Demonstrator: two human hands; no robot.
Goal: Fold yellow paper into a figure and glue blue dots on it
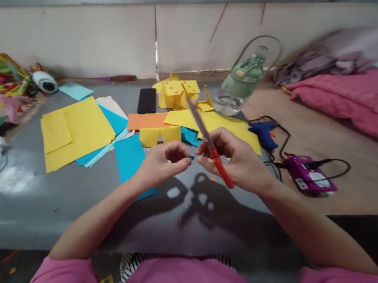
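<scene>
Over the front of the grey table my left hand (166,162) pinches a tiny piece of blue paper (192,157) between thumb and fingertips. My right hand (234,161) holds a pair of scissors (204,128) with red handles, blades pointing up and away. Its fingertips are close to the blue piece; I cannot tell whether they touch it. Just beyond the hands lie a folded yellow paper (160,136) with a small notch, a blue sheet (130,155) and an orange strip (147,120). Yellow sheets (231,125) spread behind my right hand.
A spotted yellow paper model (178,92) stands at the back beside a black phone (147,100) and a green bottle (245,77). Yellow sheets (87,126) are stacked left. On the right are a blue glue gun (265,133), a purple power strip (308,175) and pink cloth (352,98).
</scene>
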